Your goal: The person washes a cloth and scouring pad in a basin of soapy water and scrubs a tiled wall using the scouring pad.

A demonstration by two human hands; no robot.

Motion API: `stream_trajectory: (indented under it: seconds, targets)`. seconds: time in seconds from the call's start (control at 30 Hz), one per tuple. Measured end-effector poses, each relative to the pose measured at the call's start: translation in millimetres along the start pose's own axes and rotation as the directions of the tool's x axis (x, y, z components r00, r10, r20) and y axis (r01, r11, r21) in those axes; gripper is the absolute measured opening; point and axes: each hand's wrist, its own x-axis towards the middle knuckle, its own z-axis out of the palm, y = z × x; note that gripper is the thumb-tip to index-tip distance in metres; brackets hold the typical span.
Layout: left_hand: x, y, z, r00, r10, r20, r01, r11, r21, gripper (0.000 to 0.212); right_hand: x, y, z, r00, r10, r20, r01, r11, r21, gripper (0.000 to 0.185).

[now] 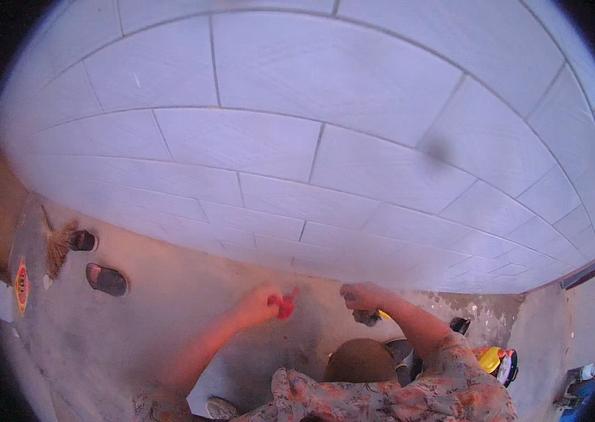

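Before me rises a wall of white tiles (276, 142) with thin grey joints. My left hand (261, 307) is low near the foot of the wall, its fingers closed around a small red object (285, 306). A thin part of it points up towards the tiles; its exact kind is blurred. To the right, my right hand (370, 296) is close to the wall's lower edge, with the fingers curled. Just under it shows a dark object (366, 317) with a yellow bit beside it. Whether the right hand holds this object is unclear.
On the concrete floor (160, 337) at left lie two dark slippers (107, 279) beside a broom head (60, 245). A brown rounded thing (361, 361) is close to my body. Yellow and red items (490, 360) are at right, and blue things (585, 393) lie farther off.
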Motion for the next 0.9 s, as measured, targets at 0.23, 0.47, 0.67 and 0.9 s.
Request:
stream_trajectory:
  seconds: [0.23, 0.47, 0.67, 0.9]
  targets:
    - [5.1, 92.1, -64.3, 0.879, 0.260, -0.399, -0.319, 0.944, -0.087, 0.015, 9.0, -33.7, -67.9, 0.968, -0.212, -0.133, 0.201, 0.975, -0.092, 0.028]
    - [29.3, 171.7, -97.5, 0.517, 0.699, -0.494, -0.477, 0.714, 0.512, 0.016, -5.3, -47.3, -119.7, 0.852, -0.460, -0.248, 0.484, 0.874, 0.042, 0.028]
    - [39.2, 202.8, -79.9, 0.515, 0.609, -0.603, -0.265, 0.782, 0.564, 0.008, 16.2, -41.5, -123.1, 0.908, -0.418, 0.040, 0.396, 0.885, 0.246, 0.029]
    - [40.0, 198.7, -83.9, 0.471, 0.699, -0.539, -0.092, 0.646, 0.758, 0.004, 1.7, -53.6, -135.2, 0.898, -0.436, 0.057, 0.421, 0.889, 0.180, 0.029]
